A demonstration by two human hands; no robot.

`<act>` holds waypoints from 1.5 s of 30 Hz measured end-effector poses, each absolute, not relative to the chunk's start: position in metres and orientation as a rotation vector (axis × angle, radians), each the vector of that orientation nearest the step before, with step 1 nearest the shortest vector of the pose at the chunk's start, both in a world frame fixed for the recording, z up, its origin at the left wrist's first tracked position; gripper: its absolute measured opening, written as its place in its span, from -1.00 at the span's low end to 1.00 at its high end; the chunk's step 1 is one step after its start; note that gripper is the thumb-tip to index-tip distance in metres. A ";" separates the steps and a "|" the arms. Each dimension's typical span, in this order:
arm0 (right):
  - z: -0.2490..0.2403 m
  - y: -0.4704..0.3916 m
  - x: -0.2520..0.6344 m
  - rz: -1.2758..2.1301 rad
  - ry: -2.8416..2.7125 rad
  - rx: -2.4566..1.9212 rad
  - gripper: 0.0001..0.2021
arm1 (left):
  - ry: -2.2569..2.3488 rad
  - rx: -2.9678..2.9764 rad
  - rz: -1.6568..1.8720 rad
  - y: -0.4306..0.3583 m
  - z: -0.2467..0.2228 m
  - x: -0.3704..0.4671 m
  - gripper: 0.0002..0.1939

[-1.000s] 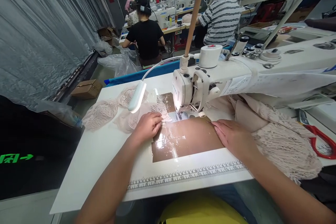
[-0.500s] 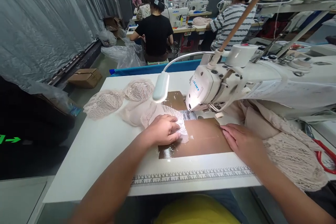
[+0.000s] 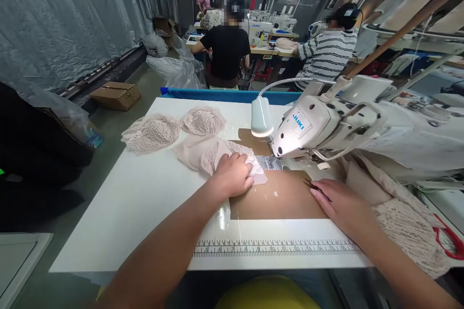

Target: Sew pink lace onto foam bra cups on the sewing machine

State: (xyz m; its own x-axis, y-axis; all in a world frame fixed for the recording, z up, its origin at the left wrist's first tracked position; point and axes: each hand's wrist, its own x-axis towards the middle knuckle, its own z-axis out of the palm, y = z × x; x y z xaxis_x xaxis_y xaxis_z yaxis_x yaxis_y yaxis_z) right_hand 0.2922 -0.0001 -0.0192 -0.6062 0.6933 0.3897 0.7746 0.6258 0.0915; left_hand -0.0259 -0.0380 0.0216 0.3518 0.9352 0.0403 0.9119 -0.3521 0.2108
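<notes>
My left hand [image 3: 234, 174] has its fingers curled on the end of a beige lace piece [image 3: 208, 154], over the left part of a brown plate [image 3: 279, 198]. At the plate's right side, my right hand [image 3: 335, 198] is closed on dark tweezers [image 3: 313, 186], tips pointing left. The white sewing machine [image 3: 308, 128] has its head behind the plate, between my hands. Two more lace cups [image 3: 151, 133] lie at the table's back left.
A small lamp [image 3: 262, 118] hangs left of the machine head. A printed ruler [image 3: 275, 248] runs along the table's front edge. More beige lace fabric [image 3: 402, 222] and red scissors [image 3: 449, 239] lie at the right. A person in black [image 3: 228, 50] sits beyond the table.
The view has shifted, with the machine and lamp now further right in it. The lace end under my left hand has turned slightly. The tweezers show more clearly in my right hand.
</notes>
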 end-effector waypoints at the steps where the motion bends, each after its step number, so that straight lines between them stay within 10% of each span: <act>1: -0.017 0.000 0.289 -0.354 -2.545 -1.193 -0.66 | 1.698 2.462 0.235 -0.037 0.020 -0.026 -0.74; 45: 0.021 -0.044 0.231 0.383 -2.434 -1.282 -0.73 | 1.321 2.447 0.056 -0.048 0.040 -0.018 -0.69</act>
